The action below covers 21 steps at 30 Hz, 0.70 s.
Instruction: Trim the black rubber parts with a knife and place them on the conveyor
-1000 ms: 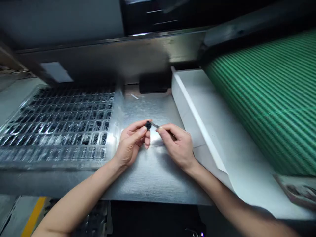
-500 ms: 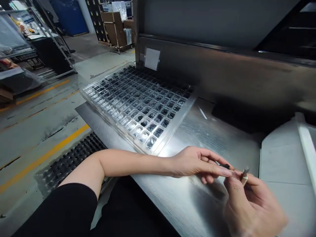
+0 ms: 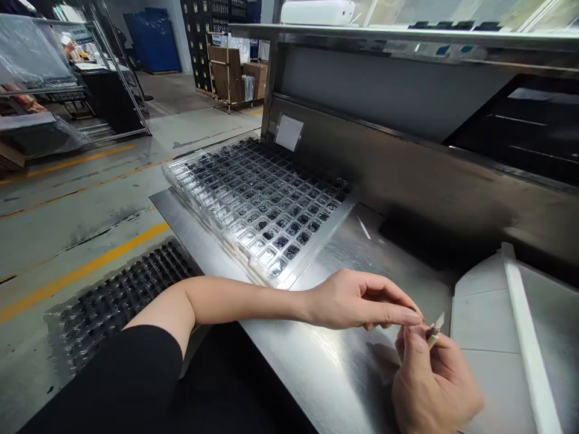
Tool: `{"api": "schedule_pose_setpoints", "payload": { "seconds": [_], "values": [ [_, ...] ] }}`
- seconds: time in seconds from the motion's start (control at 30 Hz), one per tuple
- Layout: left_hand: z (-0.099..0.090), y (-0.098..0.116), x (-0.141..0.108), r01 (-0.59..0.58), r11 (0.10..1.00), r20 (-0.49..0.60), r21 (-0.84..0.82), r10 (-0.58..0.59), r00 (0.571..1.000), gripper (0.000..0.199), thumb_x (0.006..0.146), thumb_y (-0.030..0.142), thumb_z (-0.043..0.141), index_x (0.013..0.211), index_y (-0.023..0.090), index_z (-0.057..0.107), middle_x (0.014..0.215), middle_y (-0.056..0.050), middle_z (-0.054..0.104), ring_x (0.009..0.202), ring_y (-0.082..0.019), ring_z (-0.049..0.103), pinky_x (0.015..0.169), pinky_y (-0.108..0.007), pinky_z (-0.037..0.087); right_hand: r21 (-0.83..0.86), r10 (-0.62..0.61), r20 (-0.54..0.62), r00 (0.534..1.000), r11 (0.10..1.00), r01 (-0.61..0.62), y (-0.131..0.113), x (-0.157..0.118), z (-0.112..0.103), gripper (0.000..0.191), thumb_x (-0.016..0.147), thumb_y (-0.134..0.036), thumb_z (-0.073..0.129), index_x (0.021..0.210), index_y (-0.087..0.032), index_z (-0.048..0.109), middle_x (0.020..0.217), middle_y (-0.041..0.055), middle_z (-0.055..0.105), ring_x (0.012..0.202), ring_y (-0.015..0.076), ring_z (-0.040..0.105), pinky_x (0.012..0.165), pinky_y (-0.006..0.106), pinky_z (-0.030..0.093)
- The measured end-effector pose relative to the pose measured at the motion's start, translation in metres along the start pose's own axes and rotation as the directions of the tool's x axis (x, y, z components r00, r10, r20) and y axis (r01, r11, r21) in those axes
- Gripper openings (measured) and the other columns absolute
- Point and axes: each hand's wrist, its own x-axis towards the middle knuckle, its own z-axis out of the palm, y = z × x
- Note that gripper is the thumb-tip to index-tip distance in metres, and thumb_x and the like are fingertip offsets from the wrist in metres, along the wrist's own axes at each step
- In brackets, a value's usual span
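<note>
My right hand point(image 3: 434, 383) is closed around a craft knife point(image 3: 433, 339) with a tan handle, its pale blade tip pointing up beyond the fingers. Thumb and fingers of my left hand point(image 3: 357, 299) are pinched together right beside the blade, meeting the right hand's thumb. A small black part showed under the left fingers half a second ago; now those fingers cover it. Both hands are above the steel table point(image 3: 312, 355). Behind the left forearm lies a clear plastic tray point(image 3: 323, 242) whose pockets mostly hold black parts; several pockets along its near-left side look bare.
A white bin point(image 3: 482, 310) stands at the right. On the table lies a thin white strip point(image 3: 363, 228). A second clear tray point(image 3: 56, 346) of black parts sits lower, left of the table. A shelf point(image 3: 407, 37) runs overhead, carrying a white device point(image 3: 316, 12).
The view has tilted up, bringing the overhead shelf in. My hands stay together and sit slightly further left in the picture. The black part has gone out of sight behind the left fingers.
</note>
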Motion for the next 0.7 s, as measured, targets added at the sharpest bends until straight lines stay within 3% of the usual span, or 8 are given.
{"api": "schedule_pose_setpoints", "payload": {
  "seconds": [0.1,0.17,0.23,0.27,0.33,0.47,0.57,0.7],
  "values": [
    [-0.012,0.028,-0.008,-0.353,0.887,0.030,0.298,0.360,0.932,0.033,0.098,0.047,0.087,0.105,0.015,0.085,0.100,-0.008,0.080,0.083,-0.014,0.069,0.077,-0.030,0.056,-0.055,0.001,0.028,1.000,0.998,0.001,-0.002,0.000,-0.001,0.053,0.091,-0.070,0.079,0.094,-0.018,0.077,0.086,0.0080,0.074,0.080,0.0256,0.067,0.075,0.037,0.052],
    [-0.034,0.053,-0.019,-0.543,0.608,0.070,0.580,0.627,0.776,0.026,0.108,0.039,0.077,0.108,0.016,0.087,0.097,-0.008,0.082,0.086,-0.015,0.071,0.084,-0.031,0.057,-0.057,-0.013,0.060,0.998,0.998,0.016,-0.003,-0.001,0.000,0.055,0.092,-0.072,0.077,0.096,-0.017,0.079,0.091,0.0097,0.076,0.083,0.0265,0.069,0.077,0.037,0.052],
    [-0.067,0.080,-0.035,-0.504,0.286,0.117,0.815,0.770,0.627,0.025,0.112,0.035,0.069,0.118,0.018,0.086,0.095,-0.007,0.082,0.084,-0.015,0.072,0.083,-0.031,0.057,-0.057,-0.042,0.094,0.995,0.997,0.048,-0.003,-0.002,0.001,0.056,0.093,-0.072,0.075,0.097,-0.016,0.079,0.092,0.0100,0.077,0.082,0.0253,0.068,0.075,0.036,0.052],
    [-0.087,0.093,-0.044,-0.408,0.164,0.124,0.898,0.796,0.592,0.027,0.113,0.034,0.066,0.122,0.018,0.086,0.096,-0.007,0.082,0.084,-0.016,0.072,0.082,-0.031,0.056,-0.062,-0.062,0.107,0.992,0.996,0.069,-0.002,-0.003,0.002,0.056,0.094,-0.072,0.074,0.097,-0.016,0.080,0.090,0.0093,0.076,0.079,0.0239,0.067,0.073,0.035,0.051],
    [-0.129,0.115,-0.062,-0.143,0.018,0.075,0.989,0.783,0.617,0.029,0.114,0.035,0.062,0.123,0.019,0.085,0.103,-0.008,0.083,0.090,-0.018,0.073,0.085,-0.033,0.056,-0.079,-0.105,0.132,0.986,0.990,0.116,-0.001,-0.003,0.003,0.055,0.097,-0.070,0.073,0.097,-0.016,0.081,0.087,0.0078,0.075,0.072,0.0207,0.064,0.069,0.032,0.047],
    [-0.194,0.142,-0.088,0.278,-0.066,-0.180,0.958,0.617,0.766,0.023,0.107,0.030,0.065,0.113,0.021,0.086,0.113,-0.007,0.085,0.100,-0.023,0.077,0.090,-0.036,0.055,-0.086,-0.166,0.194,0.967,0.979,0.185,0.002,-0.003,0.003,0.046,0.100,-0.062,0.073,0.098,-0.016,0.081,0.087,0.0061,0.075,0.069,0.0181,0.062,0.067,0.030,0.046],
    [-0.215,0.145,-0.094,0.394,-0.146,-0.296,0.907,0.444,0.846,0.022,0.105,0.032,0.065,0.109,0.024,0.086,0.114,-0.005,0.084,0.105,-0.025,0.076,0.091,-0.036,0.052,-0.092,-0.185,0.205,0.961,0.974,0.207,0.005,-0.003,0.002,0.045,0.101,-0.061,0.073,0.098,-0.017,0.081,0.086,0.0058,0.075,0.071,0.0187,0.063,0.068,0.030,0.047],
    [-0.222,0.143,-0.092,0.421,-0.175,-0.335,0.890,0.375,0.864,0.022,0.102,0.037,0.068,0.110,0.027,0.086,0.104,-0.004,0.082,0.099,-0.025,0.073,0.085,-0.035,0.049,-0.101,-0.188,0.200,0.962,0.972,0.212,0.005,-0.003,0.002,0.048,0.100,-0.064,0.073,0.098,-0.017,0.082,0.088,0.0069,0.077,0.070,0.0191,0.063,0.066,0.031,0.047]
  ]
}}
